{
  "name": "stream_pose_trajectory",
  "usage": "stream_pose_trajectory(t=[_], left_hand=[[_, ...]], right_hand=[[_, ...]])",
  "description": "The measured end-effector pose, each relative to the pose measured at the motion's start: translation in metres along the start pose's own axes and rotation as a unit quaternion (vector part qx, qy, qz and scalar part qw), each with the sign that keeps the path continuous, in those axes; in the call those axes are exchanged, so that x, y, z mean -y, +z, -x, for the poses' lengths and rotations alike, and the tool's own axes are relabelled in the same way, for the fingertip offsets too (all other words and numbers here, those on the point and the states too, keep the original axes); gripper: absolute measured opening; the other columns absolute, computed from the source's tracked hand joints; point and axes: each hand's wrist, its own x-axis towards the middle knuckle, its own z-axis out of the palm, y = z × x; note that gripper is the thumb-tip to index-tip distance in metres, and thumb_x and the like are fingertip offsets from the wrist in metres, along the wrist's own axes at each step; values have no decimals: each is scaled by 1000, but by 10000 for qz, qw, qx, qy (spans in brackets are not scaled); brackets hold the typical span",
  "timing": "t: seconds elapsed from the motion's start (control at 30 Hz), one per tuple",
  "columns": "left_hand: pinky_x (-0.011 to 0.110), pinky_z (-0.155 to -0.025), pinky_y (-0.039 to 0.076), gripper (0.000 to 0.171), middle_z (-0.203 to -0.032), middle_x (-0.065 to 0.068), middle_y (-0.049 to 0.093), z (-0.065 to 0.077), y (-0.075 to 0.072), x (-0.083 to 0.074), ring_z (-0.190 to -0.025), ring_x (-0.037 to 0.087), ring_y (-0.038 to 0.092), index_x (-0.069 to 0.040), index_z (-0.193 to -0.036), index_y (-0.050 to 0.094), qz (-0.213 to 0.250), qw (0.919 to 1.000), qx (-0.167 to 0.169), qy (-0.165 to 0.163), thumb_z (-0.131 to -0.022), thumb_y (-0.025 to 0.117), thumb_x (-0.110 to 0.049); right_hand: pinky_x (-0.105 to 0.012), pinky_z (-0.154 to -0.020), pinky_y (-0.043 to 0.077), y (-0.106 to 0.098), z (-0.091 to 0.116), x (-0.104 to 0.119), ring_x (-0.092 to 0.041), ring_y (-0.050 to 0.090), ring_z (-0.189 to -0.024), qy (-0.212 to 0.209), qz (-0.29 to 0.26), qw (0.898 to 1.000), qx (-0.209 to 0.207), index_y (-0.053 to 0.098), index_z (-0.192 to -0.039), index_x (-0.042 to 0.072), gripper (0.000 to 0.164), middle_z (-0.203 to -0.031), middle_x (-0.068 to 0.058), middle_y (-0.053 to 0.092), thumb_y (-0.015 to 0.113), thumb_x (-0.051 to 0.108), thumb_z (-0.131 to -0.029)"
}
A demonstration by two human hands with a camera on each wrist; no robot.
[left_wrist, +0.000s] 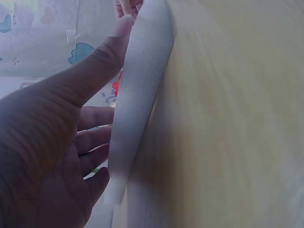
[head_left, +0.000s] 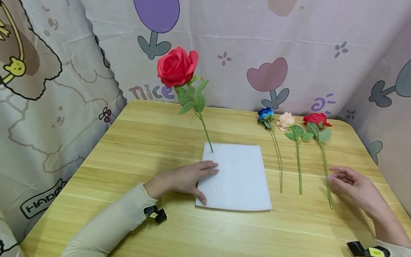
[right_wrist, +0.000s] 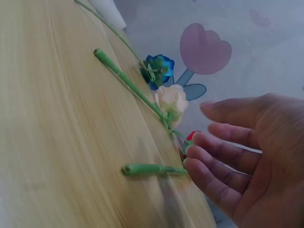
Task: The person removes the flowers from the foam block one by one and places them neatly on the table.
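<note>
A white foam board [head_left: 237, 178] lies on the table, and a large red artificial rose [head_left: 178, 67] stands in its back left corner, leaning left. My left hand [head_left: 189, 176] rests on the board's left side with fingers spread; the left wrist view shows the thumb along the edge of the foam board [left_wrist: 142, 71]. My right hand [head_left: 356, 189] is beside the stem of a smaller red rose [head_left: 318, 119] lying on the table. In the right wrist view, the fingers of the right hand [right_wrist: 247, 152] are loosely bent, apart from the thumb, and hold nothing.
Left of the smaller red rose lie a cream flower [head_left: 285, 120] and a blue rose [head_left: 265, 113], their stems toward me. A printed curtain [head_left: 218, 21] hangs behind and beside the wooden table [head_left: 135, 142].
</note>
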Motion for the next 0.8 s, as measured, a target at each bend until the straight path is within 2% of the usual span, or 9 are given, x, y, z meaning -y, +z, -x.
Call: stream_pose_trajectory(t=[0.13,0.3,0.43,0.5,0.7,0.8], left_hand=[[33,-117,21,106,-160,7,22,0,0,-1,-147,21,18,-7,-153,33,31,10000,22,5,-72,69,-66],[33,-117,21,106,-160,8,22,0,0,-1,-147,21,18,-7,-153,33,28,10000,18,25,-72,70,-65],[33,-117,21,106,-160,8,23,0,0,-1,-147,22,18,-7,-152,33,10,10000,-2,23,-72,70,-64],[34,-117,21,106,-160,8,22,0,0,-1,-147,22,18,-7,-153,33,15,10000,8,12,-72,70,-64],[34,-117,22,106,-160,7,23,0,0,0,-147,22,18,-7,-153,33,28,10000,5,6,-72,70,-64],[33,-117,23,106,-160,7,23,-1,0,1,-147,21,18,-7,-153,33,-8,10000,-15,19,-72,70,-65]], right_hand=[[-9,-68,48,3,1,6,7,58,-86,-407,-81,9989,-226,54,-124,-6,35,-97,17,63,64,12,-96],[-3,-75,42,6,0,19,12,52,-95,-548,44,9981,-264,57,-124,-3,34,-107,9,63,64,17,-97],[-3,-75,42,9,-4,32,11,51,-99,-535,168,9982,-224,57,-127,0,37,-112,3,62,63,22,-97],[-3,-76,43,12,-7,39,9,51,-101,-650,156,9976,-202,57,-128,1,37,-115,1,61,64,21,-97],[-5,-79,44,22,-15,61,5,53,-103,-1098,5,9939,-73,57,-129,2,36,-116,6,60,63,15,-97],[-6,-80,45,27,-20,71,3,55,-102,-1182,-29,9930,8,56,-131,2,37,-117,-3,60,64,15,-97]])
